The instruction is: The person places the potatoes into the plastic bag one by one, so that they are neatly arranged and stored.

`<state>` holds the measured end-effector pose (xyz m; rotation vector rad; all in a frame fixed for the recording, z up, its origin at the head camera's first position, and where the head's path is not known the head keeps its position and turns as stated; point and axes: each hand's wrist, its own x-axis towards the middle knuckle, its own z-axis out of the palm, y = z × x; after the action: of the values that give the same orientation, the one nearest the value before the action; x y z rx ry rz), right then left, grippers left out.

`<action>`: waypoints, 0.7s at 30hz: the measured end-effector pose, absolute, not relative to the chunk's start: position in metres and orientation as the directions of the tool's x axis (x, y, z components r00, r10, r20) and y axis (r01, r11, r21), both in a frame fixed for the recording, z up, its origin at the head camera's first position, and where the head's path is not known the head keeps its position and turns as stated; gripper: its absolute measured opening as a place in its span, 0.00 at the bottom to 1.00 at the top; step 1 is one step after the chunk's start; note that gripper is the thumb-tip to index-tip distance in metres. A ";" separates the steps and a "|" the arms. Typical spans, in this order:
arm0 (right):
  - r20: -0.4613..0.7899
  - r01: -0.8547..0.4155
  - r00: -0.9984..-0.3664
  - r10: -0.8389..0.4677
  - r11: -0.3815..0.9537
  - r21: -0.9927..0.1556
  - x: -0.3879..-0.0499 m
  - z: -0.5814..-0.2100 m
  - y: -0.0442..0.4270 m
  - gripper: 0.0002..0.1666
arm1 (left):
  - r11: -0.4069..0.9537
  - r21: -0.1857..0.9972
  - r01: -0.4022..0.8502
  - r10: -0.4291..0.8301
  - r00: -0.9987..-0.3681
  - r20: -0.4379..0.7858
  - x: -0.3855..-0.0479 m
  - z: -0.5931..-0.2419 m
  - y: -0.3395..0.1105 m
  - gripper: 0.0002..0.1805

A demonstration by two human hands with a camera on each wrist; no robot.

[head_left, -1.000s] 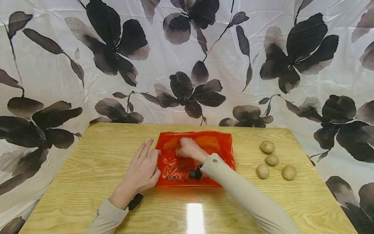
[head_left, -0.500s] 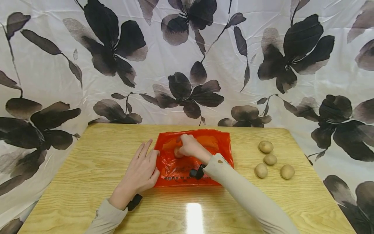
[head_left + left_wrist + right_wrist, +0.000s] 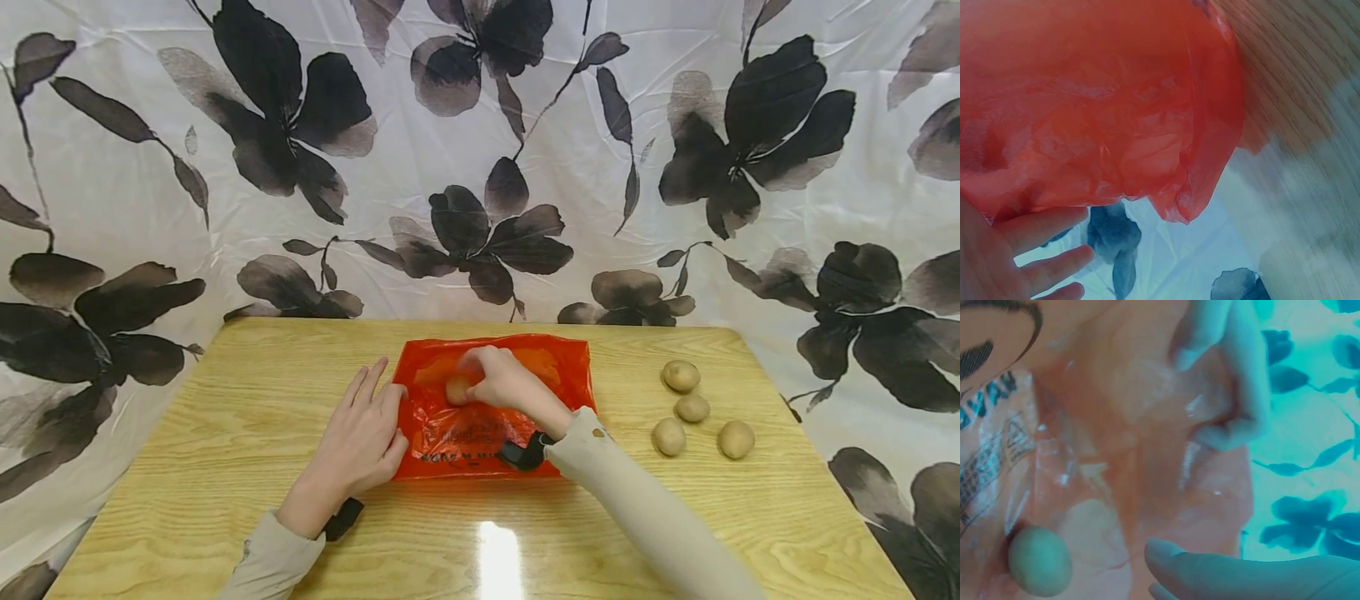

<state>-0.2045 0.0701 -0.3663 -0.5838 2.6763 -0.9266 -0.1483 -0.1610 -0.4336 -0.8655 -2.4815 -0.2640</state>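
Note:
A red plastic bag [image 3: 480, 454] with black print lies flat on the wooden table. On it rests one small potato [image 3: 456, 390], which the right wrist view shows as a smooth pale oval [image 3: 1040, 561]. My right hand [image 3: 510, 383] is over the bag just right of that potato; its thumb and bent fingers stand apart, with nothing held between them. At the bag's left edge lies my left hand [image 3: 360, 437], fingers spread and mostly straight. In the left wrist view its index finger [image 3: 1047, 225] touches the rim of the bag.
Several potatoes [image 3: 693, 408] sit on the table [image 3: 285, 367] to the right of the bag. A cloth with dark flowers [image 3: 480, 125] hangs behind the table's back edge. Both wrists wear small black devices, one on the right wrist [image 3: 525, 450].
My right hand has let go of the potato on the bag and drawn slightly to the right, its thumb and fingers parting. The left hand has stayed at the bag's edge.

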 end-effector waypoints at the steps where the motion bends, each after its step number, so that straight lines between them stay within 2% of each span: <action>1: -0.096 -0.290 -0.888 -0.449 0.711 -0.641 -0.203 -0.366 0.072 0.22 | 0.779 0.019 0.626 0.530 -0.675 0.513 -0.148 -0.433 -0.161 0.20; 13: -0.007 -0.298 -0.890 -0.455 0.594 -0.747 -0.184 -0.354 0.101 0.20 | 0.775 0.018 0.632 0.530 -0.666 0.525 -0.149 -0.433 -0.162 0.19; 21: 0.011 -0.251 -0.907 -0.421 0.519 -0.817 -0.174 -0.346 0.122 0.22 | 0.773 0.019 0.635 0.533 -0.665 0.523 -0.149 -0.432 -0.162 0.18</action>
<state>-0.1739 0.1224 -0.3464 -0.5746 2.5694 -1.3359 -0.1491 -0.1618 -0.4325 -0.8752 -2.4651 -0.2725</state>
